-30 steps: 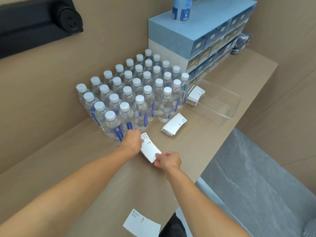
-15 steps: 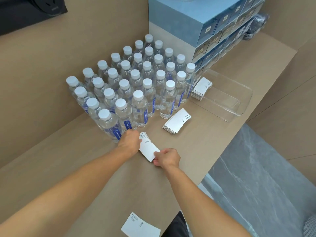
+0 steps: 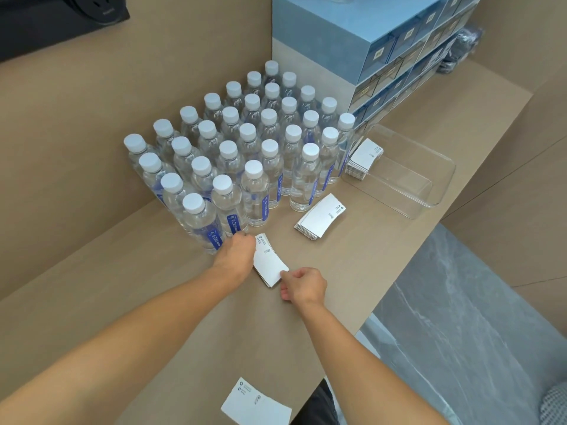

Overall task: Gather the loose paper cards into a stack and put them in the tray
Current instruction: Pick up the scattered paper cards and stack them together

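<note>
A small stack of white paper cards [image 3: 269,262] lies on the tan counter between my hands. My left hand [image 3: 237,251] presses on its far left end, fingers curled over the edge. My right hand [image 3: 303,285] pinches its near right corner. A second stack of cards [image 3: 320,220] lies further right by the bottles. A third stack [image 3: 365,157] sits in the left end of the clear plastic tray [image 3: 429,185]. One loose card [image 3: 256,403] lies near the counter's front edge.
Several rows of capped water bottles [image 3: 254,167] stand just behind my left hand. A blue drawer cabinet [image 3: 368,41] rises at the back right. The counter edge [image 3: 383,305] drops to a grey marble floor on the right.
Both hands have stayed on the card stack, squaring it slightly. The camera has tilted down and moved closer, so everything sits a little lower in view.
</note>
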Tool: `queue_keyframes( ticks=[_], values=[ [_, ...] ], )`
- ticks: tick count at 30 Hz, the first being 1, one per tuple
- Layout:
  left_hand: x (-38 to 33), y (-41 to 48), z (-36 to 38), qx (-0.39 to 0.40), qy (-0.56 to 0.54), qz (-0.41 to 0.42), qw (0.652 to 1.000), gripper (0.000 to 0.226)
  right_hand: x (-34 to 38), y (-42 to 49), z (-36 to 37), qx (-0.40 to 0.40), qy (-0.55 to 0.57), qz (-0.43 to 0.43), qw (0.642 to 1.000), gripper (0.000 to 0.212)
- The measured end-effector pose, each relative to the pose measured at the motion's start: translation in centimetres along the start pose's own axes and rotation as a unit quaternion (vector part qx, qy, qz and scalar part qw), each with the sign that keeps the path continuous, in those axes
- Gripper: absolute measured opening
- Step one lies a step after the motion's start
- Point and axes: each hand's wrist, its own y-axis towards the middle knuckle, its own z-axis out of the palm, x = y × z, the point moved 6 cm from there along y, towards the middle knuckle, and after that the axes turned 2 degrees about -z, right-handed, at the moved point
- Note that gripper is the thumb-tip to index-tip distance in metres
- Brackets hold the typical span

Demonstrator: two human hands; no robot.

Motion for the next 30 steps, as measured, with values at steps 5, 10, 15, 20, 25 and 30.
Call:
queue_keyframes(
  ticks=[5, 10, 15, 20, 25, 30],
  values=[
    [1.0, -4.1, -0.5, 0.019, -0.016, 0.011, 1.0, 0.027, -2.2, -3.0, -1.4, 0.026, -0.063, -0.002, 0.998, 0.021],
    [3.4, -11.3, 4.0, 0.136, 0.002, -0.015, 0.991, 0.028, -7.2, -8.6, -2.0, 0.102, -0.184, 0.016, 0.977, 0.02],
    [4.2, -17.3, 8.6, 0.159, -0.03, -0.026, 0.986, 0.032, -12.7, -13.3, -3.5, 0.098, -0.246, 0.047, 0.963, 0.033],
    [3.4, -21.2, 10.8, 0.131, -0.069, -0.039, 0.988, 0.046, -16.7, -15.8, -2.7, 0.129, -0.202, 0.094, 0.966, 0.035],
    [3.0, -23.3, 12.1, 0.11, -0.122, -0.074, 0.984, 0.046, -17.6, -17.0, -1.7, 0.119, -0.098, 0.109, 0.982, 0.018],
    [4.9, -22.8, 12.0, 0.136, -0.259, -0.161, 0.943, 0.034, -17.2, -16.7, -2.3, 0.118, -0.041, 0.11, 0.986, 0.012]
  ],
)
